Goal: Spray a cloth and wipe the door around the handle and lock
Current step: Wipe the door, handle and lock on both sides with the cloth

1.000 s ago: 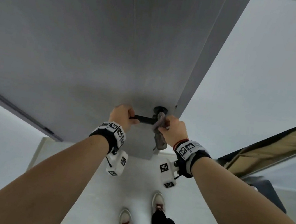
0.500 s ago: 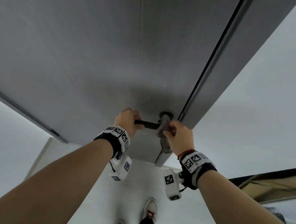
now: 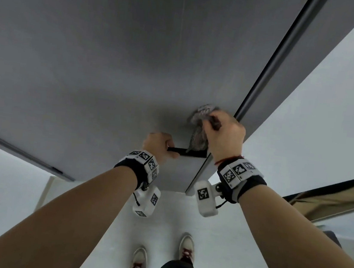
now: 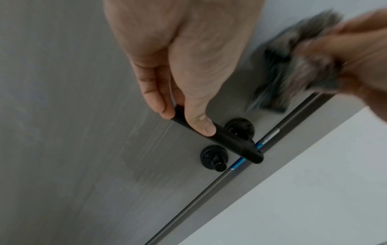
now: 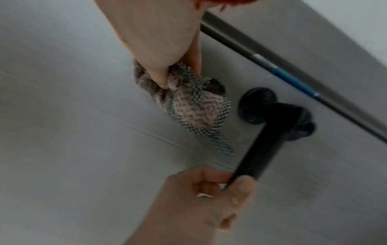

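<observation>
Nearest to me, looking down: my two shoes point(image 3: 187, 246) on the pale floor point(image 3: 167, 213), toes toward the door. Both forearms raised ahead, each wrist carrying a black band with a white marker block. My left hand point(image 3: 156, 145) grips the free end of the black lever handle point(image 4: 222, 137); in the left wrist view the thumb lies along the top of the bar and the fingers curl behind it, clamped on the lever. The lever runs from my fingers to a round black rose point(image 4: 239, 128) near the door's edge. A second round black fitting, the lock point(image 4: 213, 156), sits on the door face just beside the rose, with a small knob projecting from it. My right hand point(image 3: 225, 138) is higher up than the left, above the handle, fingers bunched tight round a crumpled cloth point(image 5: 188, 102), grey-pink knit with a checked border. The cloth is pressed against the grey door point(image 3: 114, 58), close to the rose but not touching it in the right wrist view; a loose corner hangs down toward the lever. In the left wrist view the cloth and right hand are motion-blurred. Door face below the lock shows a darker patch, apparently damp. Beyond the cloth, the dark door edge point(image 3: 270, 67) runs along the panel, with a short blue strip point(image 5: 293, 81) on it level with the handle. Farthest: plain white wall point(image 3: 333, 98) to the right.
</observation>
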